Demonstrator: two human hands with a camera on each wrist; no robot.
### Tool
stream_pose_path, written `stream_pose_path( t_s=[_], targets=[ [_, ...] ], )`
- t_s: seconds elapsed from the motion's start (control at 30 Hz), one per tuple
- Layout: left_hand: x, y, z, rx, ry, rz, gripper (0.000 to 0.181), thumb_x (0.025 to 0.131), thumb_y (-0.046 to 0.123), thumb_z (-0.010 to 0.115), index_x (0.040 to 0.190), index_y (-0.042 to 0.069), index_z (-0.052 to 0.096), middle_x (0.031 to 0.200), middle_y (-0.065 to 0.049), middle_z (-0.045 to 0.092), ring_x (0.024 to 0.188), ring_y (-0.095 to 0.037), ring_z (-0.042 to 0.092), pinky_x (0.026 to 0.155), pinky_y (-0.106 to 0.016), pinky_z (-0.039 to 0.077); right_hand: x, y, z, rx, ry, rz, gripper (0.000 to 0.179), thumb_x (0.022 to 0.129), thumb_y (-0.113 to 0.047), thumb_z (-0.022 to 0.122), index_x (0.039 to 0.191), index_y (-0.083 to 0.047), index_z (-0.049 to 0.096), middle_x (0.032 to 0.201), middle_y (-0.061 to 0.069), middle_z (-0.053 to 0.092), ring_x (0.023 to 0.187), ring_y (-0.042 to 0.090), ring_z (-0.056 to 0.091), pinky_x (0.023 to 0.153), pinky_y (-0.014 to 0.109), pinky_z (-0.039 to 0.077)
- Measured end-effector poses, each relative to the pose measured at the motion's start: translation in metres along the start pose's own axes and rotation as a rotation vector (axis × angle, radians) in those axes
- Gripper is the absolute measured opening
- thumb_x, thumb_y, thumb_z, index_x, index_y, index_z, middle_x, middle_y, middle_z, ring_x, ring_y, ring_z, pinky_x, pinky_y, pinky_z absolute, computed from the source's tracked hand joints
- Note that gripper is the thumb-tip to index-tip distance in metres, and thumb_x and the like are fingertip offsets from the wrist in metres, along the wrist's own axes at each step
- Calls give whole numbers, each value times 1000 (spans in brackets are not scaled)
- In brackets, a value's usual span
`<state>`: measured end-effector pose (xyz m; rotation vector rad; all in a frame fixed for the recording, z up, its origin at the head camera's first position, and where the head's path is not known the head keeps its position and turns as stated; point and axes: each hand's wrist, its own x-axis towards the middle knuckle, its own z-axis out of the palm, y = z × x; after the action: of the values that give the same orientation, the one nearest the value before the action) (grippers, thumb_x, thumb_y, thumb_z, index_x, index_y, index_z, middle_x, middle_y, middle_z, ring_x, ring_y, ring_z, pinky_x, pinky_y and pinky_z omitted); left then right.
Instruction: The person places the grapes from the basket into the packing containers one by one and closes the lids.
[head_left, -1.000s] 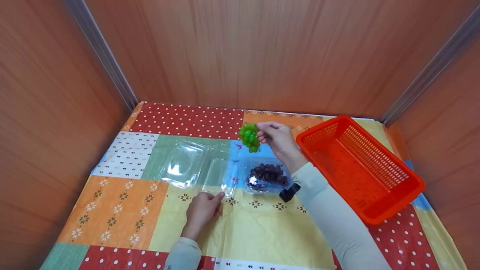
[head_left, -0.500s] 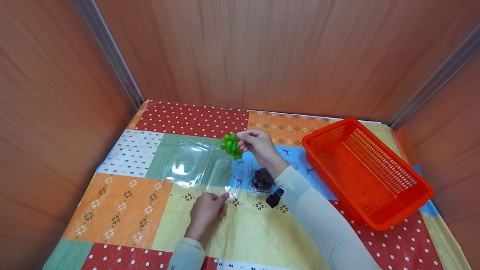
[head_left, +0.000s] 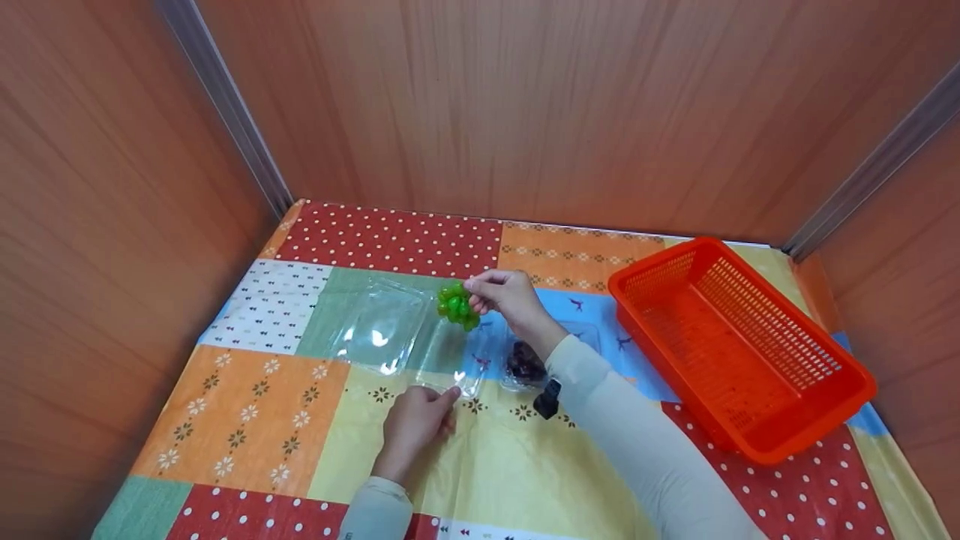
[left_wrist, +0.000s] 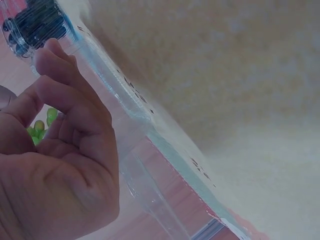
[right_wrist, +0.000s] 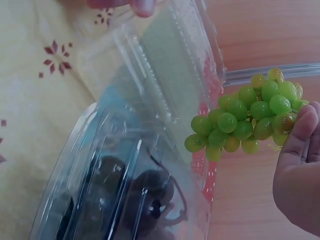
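My right hand (head_left: 511, 301) pinches a bunch of green grapes (head_left: 455, 307) at its stem end, above an open clear plastic container (head_left: 442, 356). In the right wrist view the green bunch (right_wrist: 243, 120) hangs free of the container. At the container's near edge, my left hand (head_left: 417, 421) pinches the rim between thumb and curled forefinger. The container's flat lid half (head_left: 379, 330) lies folded out to the left. Just right of it stands a second clear container holding dark grapes (head_left: 523, 365), partly hidden by my right forearm.
A red-orange plastic basket (head_left: 724, 439) stands on the right. Under everything lies a patchwork tablecloth (head_left: 255, 420). Wood-grain panels (head_left: 480, 112) close in the back and both sides.
The right hand has carried the green grapes left and down, from above the dark grapes to over the open container. The left hand keeps its place at the rim.
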<state>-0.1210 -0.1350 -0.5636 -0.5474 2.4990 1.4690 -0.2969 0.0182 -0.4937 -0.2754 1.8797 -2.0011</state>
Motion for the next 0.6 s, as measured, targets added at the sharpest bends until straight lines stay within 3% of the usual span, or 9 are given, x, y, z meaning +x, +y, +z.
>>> stream_pose_path(
  t_s=[0.27,0.6],
  targets=[
    [0,-1,-3,-11,-3,-5,48,96,51,60,78,8,72,70,-11,67,64,-27,64,60,-30,46,2,10,-6,-132,1,7,17,93,-24,72,95,-8,76,82,10,71,69,17,66,72,31,58],
    [3,-3,-8,23,26,-8,44,95,48,63,79,8,74,70,-9,67,58,-19,59,61,-31,44,-4,24,0,-318,-71,-5,12,91,-24,74,91,-12,79,79,9,72,68,18,68,74,43,59]
  ],
)
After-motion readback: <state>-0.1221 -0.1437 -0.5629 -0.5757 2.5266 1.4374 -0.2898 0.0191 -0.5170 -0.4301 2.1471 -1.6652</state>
